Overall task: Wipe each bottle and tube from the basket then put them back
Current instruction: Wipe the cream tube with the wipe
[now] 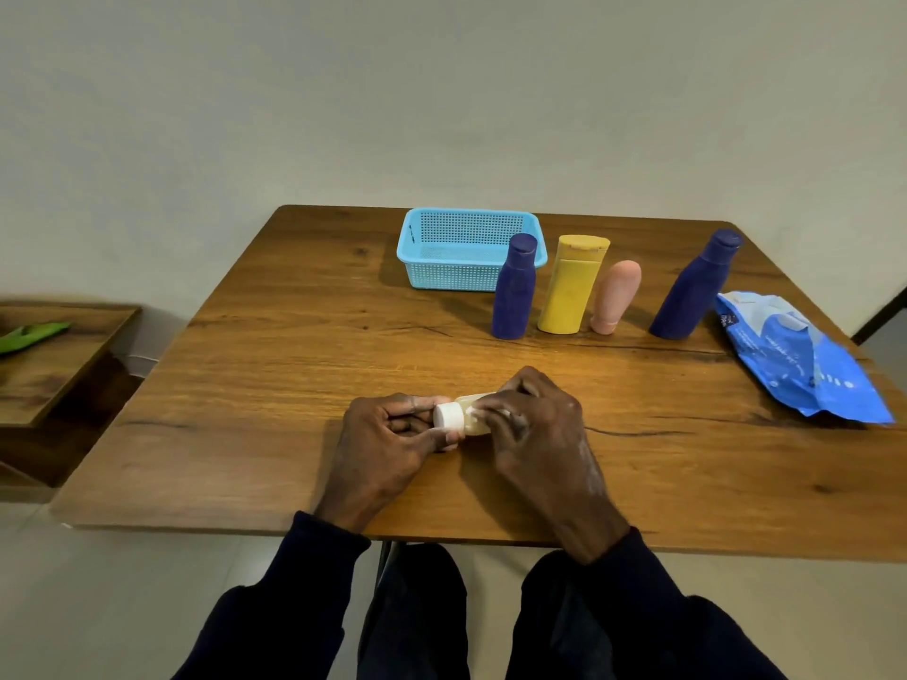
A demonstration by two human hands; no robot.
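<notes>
A small pale bottle (472,418) with a white cap (449,416) lies sideways between my hands, just above the table's front half. My left hand (387,446) pinches the cap end. My right hand (537,429) curls round the bottle's body; a bit of white shows under its fingers, perhaps a wipe. The empty light blue basket (427,247) stands at the back. In front of it stand a dark blue bottle (515,287), a yellow bottle (572,287), a pink tube (616,296) on its cap, and a second dark blue bottle (694,287).
A blue pack of wipes (800,360) lies at the right edge of the wooden table (294,365). A lower wooden side table (59,365) with a green object (32,333) stands to the left. A plain wall rises behind.
</notes>
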